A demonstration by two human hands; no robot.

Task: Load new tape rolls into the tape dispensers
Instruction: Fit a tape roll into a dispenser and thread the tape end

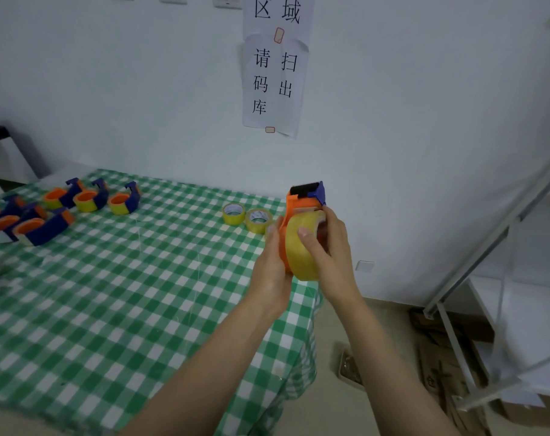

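The tape roll (302, 256), a wide band of glossy, translucent yellow film, was held in the air just past the table's right corner, flat against the orange side of the dispenser (303, 201). Its axis ran roughly level, from one palm to the other, so the coming push would have to go along that line, from the right hand towards the left. The right hand (335, 247) was the nearer to the roll: its thumb lay across the yellow tread and its fingers wrapped round the far face, a close grip on the roll itself. The left hand (272, 262) backed the dispenser from the other side, gripping the orange body with the thumb up along its edge. Whether the roll was fully home on the hub could not be told, as the hands hid the core.

The dispenser was hard moulded plastic, an orange frame curving up to a blue head with a dark cutter strip on top. Behind the left hand, two spare rolls (258, 219) lay flat on the tablecloth (110, 294) — a green-and-white check, slightly wrinkled, under what looked like clear film. Well apart, at the far left, other dispensers (88, 198) of the same kind sat in a cluster, each seemingly with yellow tape round an orange hub. A paper sign (275, 77) hung on the pale wall, and a metal shelf frame (475, 262) stood at the right.
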